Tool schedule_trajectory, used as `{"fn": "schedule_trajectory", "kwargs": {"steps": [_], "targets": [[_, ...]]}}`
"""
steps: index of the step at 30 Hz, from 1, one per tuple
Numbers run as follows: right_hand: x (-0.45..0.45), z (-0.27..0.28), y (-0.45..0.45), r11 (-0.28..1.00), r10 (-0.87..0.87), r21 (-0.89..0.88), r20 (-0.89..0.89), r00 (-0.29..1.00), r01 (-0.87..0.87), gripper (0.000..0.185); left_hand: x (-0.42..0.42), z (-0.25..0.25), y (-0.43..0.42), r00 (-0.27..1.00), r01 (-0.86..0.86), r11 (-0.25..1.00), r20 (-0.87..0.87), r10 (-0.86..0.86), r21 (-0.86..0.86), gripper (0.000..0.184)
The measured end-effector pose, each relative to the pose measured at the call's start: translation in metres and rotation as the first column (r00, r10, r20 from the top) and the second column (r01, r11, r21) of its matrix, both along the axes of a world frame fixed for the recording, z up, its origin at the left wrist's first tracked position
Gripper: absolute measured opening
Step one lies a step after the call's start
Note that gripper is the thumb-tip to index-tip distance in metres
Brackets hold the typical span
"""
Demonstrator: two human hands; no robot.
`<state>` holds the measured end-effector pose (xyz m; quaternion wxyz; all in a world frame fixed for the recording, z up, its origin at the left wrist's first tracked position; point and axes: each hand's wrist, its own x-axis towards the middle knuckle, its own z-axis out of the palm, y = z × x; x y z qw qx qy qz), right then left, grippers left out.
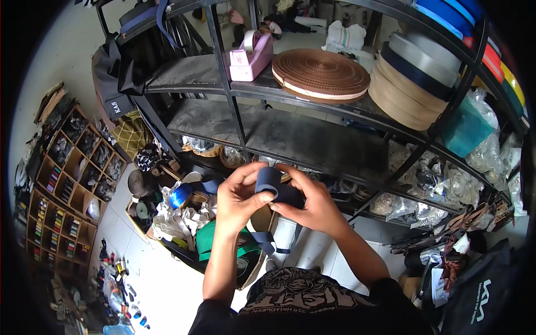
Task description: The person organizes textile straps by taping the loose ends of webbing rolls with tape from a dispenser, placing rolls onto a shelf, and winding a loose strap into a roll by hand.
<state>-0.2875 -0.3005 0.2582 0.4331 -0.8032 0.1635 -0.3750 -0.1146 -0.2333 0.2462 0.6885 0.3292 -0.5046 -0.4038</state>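
Note:
A roll of dark navy strap [269, 181] is held up between my two hands in the middle of the head view. My left hand [239, 195] has its thumb and fingers closed round the roll's left side. On the other side, my right hand [311, 202] grips the darker right part of the strap with thumb and fingers. A loose length of navy strap [263, 239] hangs below the hands, over a box [259, 270] of webbing rolls. Green webbing [207, 240] and white strips [180, 220] lie in that box.
Ahead stands a black metal shelf [301, 139] with a pink tape dispenser [251, 58], a brown webbing coil [320, 70] and beige rolls [405, 92]. Bags of fittings [427, 178] fill the lower right. A wooden thread rack [61, 206] is at left.

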Motion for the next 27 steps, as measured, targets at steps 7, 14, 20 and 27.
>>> {"fn": "schedule_trajectory", "kwargs": {"steps": [7, 14, 20, 27], "targets": [[-0.012, 0.007, 0.006, 0.998, 0.056, -0.028, -0.175, 0.983, -0.062, 0.074, 0.006, 0.010, 0.018, 0.996, 0.009, 0.993, 0.087, -0.019, 0.114, 0.060], [-0.009, -0.006, 0.020, 0.996, 0.084, 0.053, -0.220, 0.972, -0.075, 0.078, 0.002, 0.012, 0.020, 0.998, -0.036, 0.999, -0.057, 0.035, -0.017, 0.065], [-0.010, -0.003, 0.024, 0.997, 0.026, -0.061, -0.201, 0.979, -0.039, 0.074, 0.008, 0.015, 0.019, 0.989, -0.054, 0.997, -0.142, 0.046, -0.055, 0.067], [-0.024, 0.011, 0.019, 0.989, -0.028, -0.147, -0.323, 0.946, -0.021, 0.078, 0.010, 0.025, 0.022, 0.999, -0.035, 0.998, -0.023, 0.036, 0.048, 0.071]]}}
